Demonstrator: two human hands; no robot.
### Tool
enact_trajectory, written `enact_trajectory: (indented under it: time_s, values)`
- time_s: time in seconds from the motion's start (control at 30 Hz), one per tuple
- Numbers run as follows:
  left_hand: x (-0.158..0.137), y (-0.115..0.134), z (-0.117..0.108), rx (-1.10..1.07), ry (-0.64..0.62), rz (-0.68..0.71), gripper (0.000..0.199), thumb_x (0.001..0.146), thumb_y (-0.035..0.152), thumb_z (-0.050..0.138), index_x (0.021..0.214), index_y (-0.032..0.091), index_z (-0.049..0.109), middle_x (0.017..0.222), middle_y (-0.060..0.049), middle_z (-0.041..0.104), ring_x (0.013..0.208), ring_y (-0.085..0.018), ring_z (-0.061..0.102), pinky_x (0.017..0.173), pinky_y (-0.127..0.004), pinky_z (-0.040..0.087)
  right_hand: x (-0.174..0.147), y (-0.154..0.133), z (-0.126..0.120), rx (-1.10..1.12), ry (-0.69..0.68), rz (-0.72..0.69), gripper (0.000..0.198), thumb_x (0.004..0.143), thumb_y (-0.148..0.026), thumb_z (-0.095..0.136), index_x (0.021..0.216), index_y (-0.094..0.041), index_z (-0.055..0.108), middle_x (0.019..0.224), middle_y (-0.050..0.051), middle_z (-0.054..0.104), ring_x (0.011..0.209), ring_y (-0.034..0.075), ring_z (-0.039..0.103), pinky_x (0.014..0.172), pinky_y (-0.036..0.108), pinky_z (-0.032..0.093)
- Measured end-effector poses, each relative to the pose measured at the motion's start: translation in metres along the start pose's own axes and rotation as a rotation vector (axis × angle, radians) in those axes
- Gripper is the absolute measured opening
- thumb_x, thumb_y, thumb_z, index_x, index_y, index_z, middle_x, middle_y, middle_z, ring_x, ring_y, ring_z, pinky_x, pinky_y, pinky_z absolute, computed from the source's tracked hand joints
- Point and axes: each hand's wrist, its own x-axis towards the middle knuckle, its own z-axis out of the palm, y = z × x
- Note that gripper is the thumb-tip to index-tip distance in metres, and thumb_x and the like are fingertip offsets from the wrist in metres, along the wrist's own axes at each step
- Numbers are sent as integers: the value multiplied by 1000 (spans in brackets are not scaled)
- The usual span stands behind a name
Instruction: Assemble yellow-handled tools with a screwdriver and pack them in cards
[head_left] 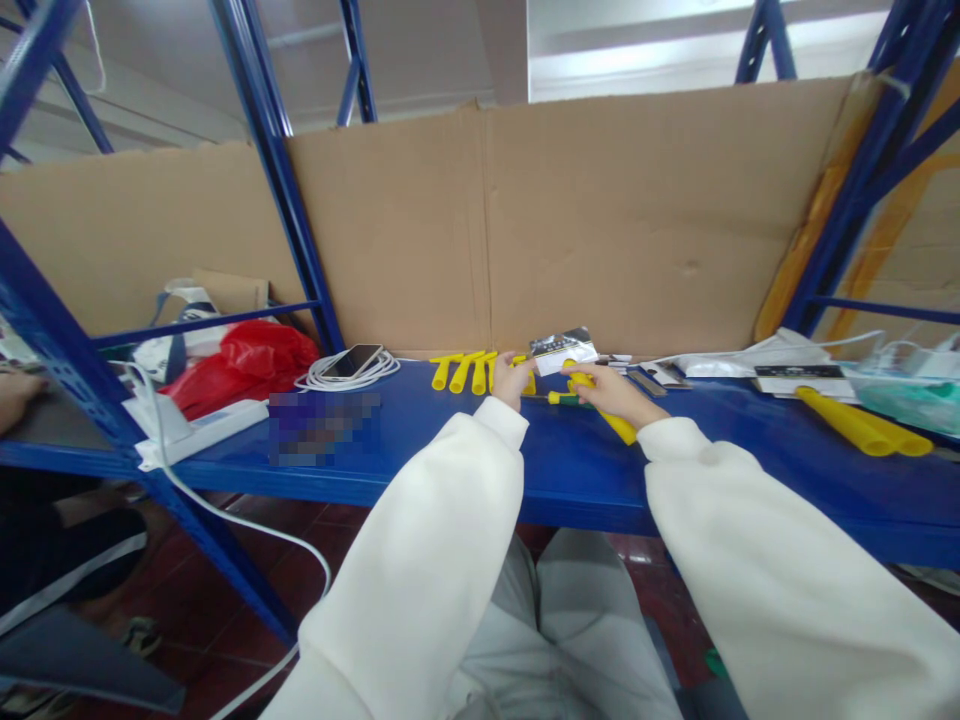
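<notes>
The right hand (609,392) is tightly gripping a tube (624,430) toward the back edge of the worktop (450,440); the left hand (512,380) is sitting half-curled (hold unclear) near a packet (561,350). Tube handling is seemingly underway, calling for steadiness.

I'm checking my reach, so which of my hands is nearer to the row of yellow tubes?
Left. Your left hand is at the right end of the row of yellow tubes; your right hand is farther right, holding another yellow tube.
</notes>
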Motion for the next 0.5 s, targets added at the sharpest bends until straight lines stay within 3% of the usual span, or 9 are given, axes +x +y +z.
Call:
enact_trajectory:
  time_s: [0.1,0.23,0.3,0.5]
  values:
    - [-1,2,-2,12,6,-2,37,62,11,74,93,20,54,112,-8,61,113,-24,61,89,-33,50,3,5,-15,-149,151,-42,34,65,-8,62,92,-23,77,95,3,75,84,22,70,95,41,52]
    - [-5,8,-2,33,1,-46,35,63,9,71,90,21,53,113,-7,60,116,-23,58,86,-31,51,7,15,-50,-316,334,-7,37,64,-6,61,93,-23,76,99,6,74,106,30,66,104,45,45]
    - [-8,10,-1,32,8,-55,35,64,8,69,91,21,53,115,-8,59,116,-22,57,84,-30,52,5,19,-74,-477,422,54,37,66,-6,62,98,-19,75,101,10,73,105,32,66,103,46,44]
    - [-13,13,0,23,-27,-69,37,63,6,70,93,22,55,119,-10,58,118,-25,56,83,-34,54,-25,36,-157,-944,409,304,38,71,-2,59,107,-7,72,98,26,71,90,32,68,77,38,48]
